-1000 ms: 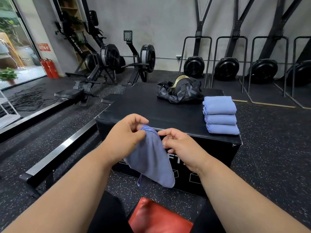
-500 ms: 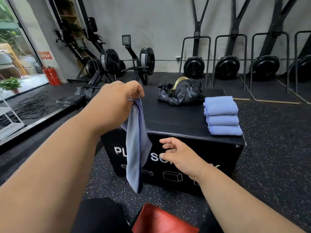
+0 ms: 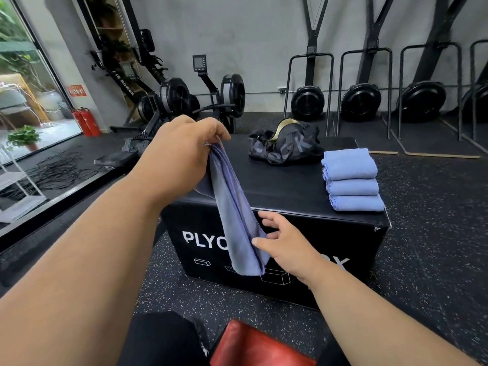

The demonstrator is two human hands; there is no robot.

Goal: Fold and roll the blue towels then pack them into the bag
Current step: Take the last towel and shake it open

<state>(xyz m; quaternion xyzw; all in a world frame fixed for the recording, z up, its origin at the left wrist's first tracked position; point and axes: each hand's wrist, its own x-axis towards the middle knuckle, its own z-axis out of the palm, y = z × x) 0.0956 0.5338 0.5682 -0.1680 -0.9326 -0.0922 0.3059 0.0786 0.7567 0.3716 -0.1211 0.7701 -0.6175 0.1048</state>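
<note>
A: From the head view, how are the arms posed?

B: The left arm reaches forward and up, its left hand [image 3: 182,151] raised above the near left corner of the black plyo box [image 3: 317,249]. The right arm stretches lower, the right hand [image 3: 286,245] in front of the box's printed face.

A: What sits around the box?

B: On the box's top, at the far side, lies a dark bag [image 3: 285,146]. Near the right edge of the box's top is a stack of folded blue towels [image 3: 352,180], well apart from both hands. Rowing machines [image 3: 184,101] stand behind the box to the left, and two red extinguishers [image 3: 85,122] by the window. A red cushion [image 3: 253,347] shows at the bottom, in front of the box. Nothing lies between the hands and the box's top.

A: And the hands themselves?

B: The left hand's fingers are curled, pinching the top edge of a hanging blue towel [image 3: 237,228], which drapes down across the box's front. The right hand is spread, fingers fairly straight, thumb touching the towel's lower right edge; I cannot tell whether it grips.
</note>
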